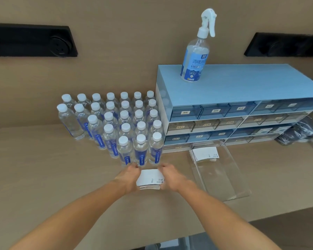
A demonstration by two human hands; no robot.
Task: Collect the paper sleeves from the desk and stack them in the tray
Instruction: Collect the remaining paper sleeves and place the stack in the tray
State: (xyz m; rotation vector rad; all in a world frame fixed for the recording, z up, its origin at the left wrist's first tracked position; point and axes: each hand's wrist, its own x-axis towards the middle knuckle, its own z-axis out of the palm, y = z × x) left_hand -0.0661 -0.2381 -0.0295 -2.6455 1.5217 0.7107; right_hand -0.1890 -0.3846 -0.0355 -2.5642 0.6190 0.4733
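White paper sleeves (pixel 150 179), one stack, pinched in the grip of left hand (pixel 129 177) and right hand (pixel 172 177); another stack in tray (pixel 224 183).

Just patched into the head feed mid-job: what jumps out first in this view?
The block of water bottles standing in rows at the back of the desk draws the eye first, with the blue drawer unit to its right and a spray bottle on top. In front, the left hand and right hand squeeze a stack of paper sleeves between them. The clear tray to the right already holds another stack at its far end.
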